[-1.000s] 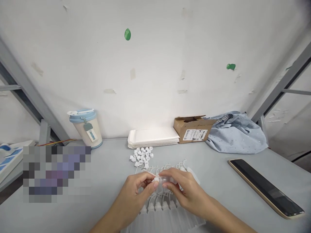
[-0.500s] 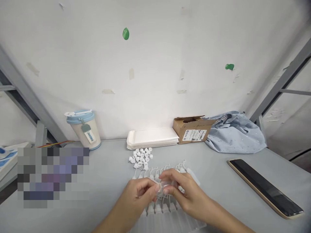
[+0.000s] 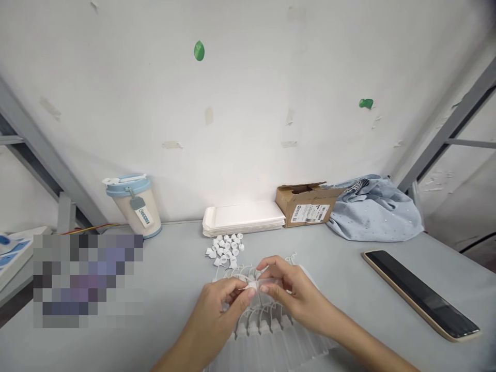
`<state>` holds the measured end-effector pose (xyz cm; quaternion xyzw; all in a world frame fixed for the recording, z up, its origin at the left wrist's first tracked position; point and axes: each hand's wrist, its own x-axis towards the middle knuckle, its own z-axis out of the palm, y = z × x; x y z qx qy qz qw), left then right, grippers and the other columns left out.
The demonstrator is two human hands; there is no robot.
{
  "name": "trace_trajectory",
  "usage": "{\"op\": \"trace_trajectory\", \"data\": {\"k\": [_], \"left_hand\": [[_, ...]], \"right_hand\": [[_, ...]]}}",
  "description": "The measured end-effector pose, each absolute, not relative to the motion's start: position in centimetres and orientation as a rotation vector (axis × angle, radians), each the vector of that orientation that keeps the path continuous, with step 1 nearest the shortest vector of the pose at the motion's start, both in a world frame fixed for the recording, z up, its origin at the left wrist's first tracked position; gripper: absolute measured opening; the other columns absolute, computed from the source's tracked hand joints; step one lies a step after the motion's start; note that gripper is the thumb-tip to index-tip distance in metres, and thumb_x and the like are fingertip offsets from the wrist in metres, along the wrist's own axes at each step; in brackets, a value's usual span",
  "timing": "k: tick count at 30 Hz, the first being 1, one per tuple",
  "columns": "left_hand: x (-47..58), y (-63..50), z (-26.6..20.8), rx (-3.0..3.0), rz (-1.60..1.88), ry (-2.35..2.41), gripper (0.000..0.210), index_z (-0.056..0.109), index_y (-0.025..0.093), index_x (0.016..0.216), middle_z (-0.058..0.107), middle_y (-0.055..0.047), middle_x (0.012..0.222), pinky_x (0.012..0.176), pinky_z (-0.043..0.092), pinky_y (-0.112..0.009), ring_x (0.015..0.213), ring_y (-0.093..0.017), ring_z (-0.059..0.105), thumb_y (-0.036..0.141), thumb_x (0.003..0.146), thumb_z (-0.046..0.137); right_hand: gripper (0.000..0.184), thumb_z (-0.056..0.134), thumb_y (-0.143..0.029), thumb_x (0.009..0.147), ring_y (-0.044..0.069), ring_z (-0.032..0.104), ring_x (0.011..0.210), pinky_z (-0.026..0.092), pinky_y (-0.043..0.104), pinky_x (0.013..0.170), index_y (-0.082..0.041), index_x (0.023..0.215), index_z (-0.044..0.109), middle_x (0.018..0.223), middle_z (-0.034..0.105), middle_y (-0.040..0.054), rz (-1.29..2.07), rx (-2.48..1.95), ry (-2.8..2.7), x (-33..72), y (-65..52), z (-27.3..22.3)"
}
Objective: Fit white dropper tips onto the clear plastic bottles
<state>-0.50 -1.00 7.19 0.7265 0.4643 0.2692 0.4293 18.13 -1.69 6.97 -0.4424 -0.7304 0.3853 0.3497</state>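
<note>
My left hand [image 3: 217, 310], lower centre of the frame, is closed to a pinch, thumb and forefinger gripping a small white cap [image 3: 252, 284]. My right hand [image 3: 298, 294], just right of it, has thumb and fingers closed on a clear tube [image 3: 274, 282], held lengthwise across the frame. Cap and tube meet end to end; I cannot tell whether the cap is seated. Beneath both hands, at bottom centre, lies a row of clear tubes [image 3: 267, 354] with thin curved stems. Beyond, at centre, loose white caps [image 3: 225, 249] sit heaped on the grey table [image 3: 170, 274]. Behind them rests a white stack [image 3: 244, 217], a cardboard box [image 3: 310, 207] at its right end. A phone [image 3: 422, 294] lies lower right; a lidded cup [image 3: 135, 209] stands at left.
</note>
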Motion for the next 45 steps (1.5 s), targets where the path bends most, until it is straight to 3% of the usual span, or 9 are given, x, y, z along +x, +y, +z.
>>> {"op": "trace_trajectory", "data": {"k": [8,12,15,24,31,35,40,45], "left_hand": [[-0.6,-0.6,6.7,1.47,0.656,0.969,0.035,0.06,0.015,0.067,0.055,0.001,0.06,0.058,0.042,-0.023,0.057,-0.012,0.049,0.046,0.081,0.053],[-0.4,-0.6,7.2,1.389,0.713,0.987,0.036,0.058,0.015,0.061,0.055,0.001,0.057,0.056,0.042,-0.022,0.054,-0.011,0.048,0.046,0.078,0.056],[-0.5,-0.8,7.5,1.399,0.749,1.012,0.033,0.062,0.015,0.065,0.055,0.002,0.059,0.056,0.042,-0.022,0.055,-0.011,0.047,0.045,0.078,0.057],[-0.9,-1.3,7.0,1.956,1.015,0.995,0.011,0.069,0.02,0.079,0.067,-0.003,0.071,0.064,0.046,-0.025,0.064,-0.016,0.057,0.027,0.077,0.061],[-0.7,-0.9,7.5,1.532,0.637,0.905,0.034,0.062,0.016,0.071,0.06,-0.001,0.067,0.055,0.044,-0.021,0.06,-0.012,0.052,0.043,0.085,0.047],[-0.8,-1.2,7.4,1.557,0.544,0.901,0.04,0.054,0.016,0.064,0.054,0.001,0.06,0.052,0.042,-0.021,0.053,-0.011,0.048,0.046,0.086,0.041],[-0.6,-1.8,6.6,2.057,0.778,1.111,0.035,0.051,0.018,0.058,0.053,0.0,0.057,0.051,0.038,-0.022,0.053,-0.013,0.049,0.034,0.088,0.042],[-0.8,-1.5,5.1,2.648,1.134,0.918,0.018,0.055,0.018,0.076,0.058,-0.002,0.061,0.06,0.042,-0.027,0.056,-0.016,0.052,0.013,0.088,0.042]], "right_hand": [[0.018,0.044,-0.022,0.092,0.014,0.059,0.079,0.047,0.024,0.067,-0.021,0.11,0.045,0.093,0.063,0.0046,0.587,-1.041,-2.167,18.3,-2.5,6.5],[0.023,0.051,-0.031,0.089,0.016,0.058,0.076,0.047,0.025,0.064,-0.018,0.107,0.047,0.088,0.062,0.0067,0.325,-0.962,-2.202,18.4,-2.0,5.8],[0.018,0.045,-0.028,0.092,0.016,0.055,0.071,0.045,0.025,0.061,-0.015,0.103,0.051,0.082,0.06,0.007,0.252,-0.932,-2.206,18.3,-1.7,5.9],[0.017,0.049,-0.029,0.089,0.011,0.055,0.06,0.041,0.018,0.053,-0.018,0.087,0.061,0.071,0.063,-0.0003,0.734,-1.11,-2.023,18.1,-2.2,7.7],[0.015,0.048,-0.025,0.09,0.014,0.053,0.065,0.042,0.023,0.057,-0.018,0.1,0.055,0.078,0.059,0.0043,0.432,-0.926,-2.099,18.1,-2.2,6.4],[0.014,0.046,-0.024,0.09,0.014,0.052,0.065,0.042,0.023,0.058,-0.018,0.1,0.053,0.078,0.058,0.0044,0.446,-0.894,-2.097,18.2,-2.3,6.3],[0.019,0.04,-0.028,0.092,0.013,0.051,0.063,0.04,0.023,0.06,-0.018,0.088,0.055,0.072,0.056,0.001,0.697,-1.028,-2.046,17.9,-2.4,7.0],[0.032,0.042,-0.042,0.09,0.009,0.038,0.053,0.03,0.02,0.05,-0.016,0.077,0.056,0.058,0.043,-0.0046,1.062,-1.129,-1.883,17.8,-2.1,6.9]]}}
